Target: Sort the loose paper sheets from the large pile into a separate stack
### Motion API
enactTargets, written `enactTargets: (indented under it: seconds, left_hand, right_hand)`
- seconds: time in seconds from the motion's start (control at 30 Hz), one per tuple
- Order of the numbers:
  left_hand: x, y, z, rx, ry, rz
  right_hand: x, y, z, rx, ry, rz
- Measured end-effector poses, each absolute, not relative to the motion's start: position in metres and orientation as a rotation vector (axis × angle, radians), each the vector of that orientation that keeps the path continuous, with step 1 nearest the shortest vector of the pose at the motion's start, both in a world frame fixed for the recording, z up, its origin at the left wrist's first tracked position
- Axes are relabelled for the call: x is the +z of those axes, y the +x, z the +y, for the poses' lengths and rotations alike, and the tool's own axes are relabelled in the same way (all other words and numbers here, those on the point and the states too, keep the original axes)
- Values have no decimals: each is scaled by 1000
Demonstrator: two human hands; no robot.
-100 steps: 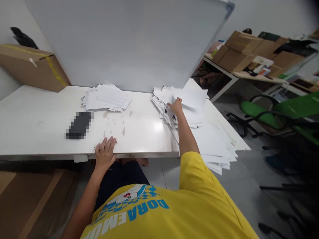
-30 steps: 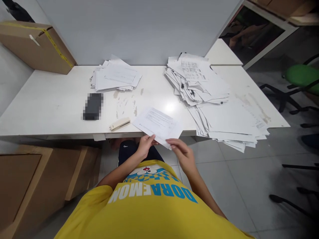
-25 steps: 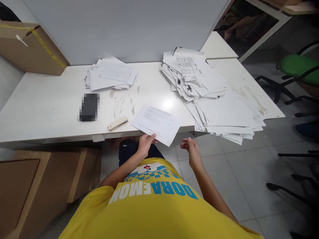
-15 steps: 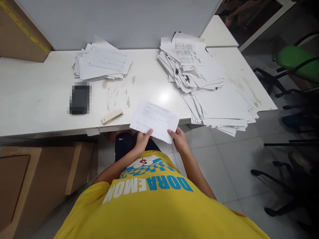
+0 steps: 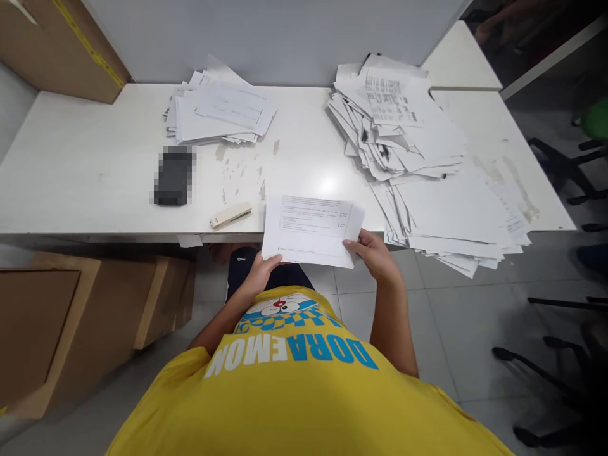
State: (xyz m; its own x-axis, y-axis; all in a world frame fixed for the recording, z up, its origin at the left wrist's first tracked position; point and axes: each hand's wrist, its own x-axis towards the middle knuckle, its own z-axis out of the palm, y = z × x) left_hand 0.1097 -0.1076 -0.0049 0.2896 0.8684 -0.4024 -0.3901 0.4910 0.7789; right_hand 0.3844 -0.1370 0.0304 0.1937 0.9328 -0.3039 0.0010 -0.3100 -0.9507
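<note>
Printed sheets of paper are held over the desk's front edge, above my lap. My left hand grips their lower left corner, thumb on top. My right hand pinches their right edge, its thumb on top and the other fingers partly hidden behind. A cream stapler lies on the desk just left of the sheets. Farther back on the left is a stack of papers. To the right sits a larger, untidy pile of papers, its nearer sheets jutting over the front edge.
A dark, pixelated object lies left on the white desk. A grey partition rises behind. Cardboard boxes stand at the back left and under the desk. Black chair legs are on the floor at right.
The sheets have turned to lie nearly level and look more fanned at the right. My right hand has shifted right and slightly up their edge; my left stays at the lower left. The view has shifted.
</note>
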Motion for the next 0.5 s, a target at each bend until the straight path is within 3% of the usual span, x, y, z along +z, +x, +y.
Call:
enactTargets:
  seconds: [0.5]
  left_hand:
    - [2,76,-113,960,710,963]
  right_hand:
    - [41,368,-103,1427,-1535,-1129]
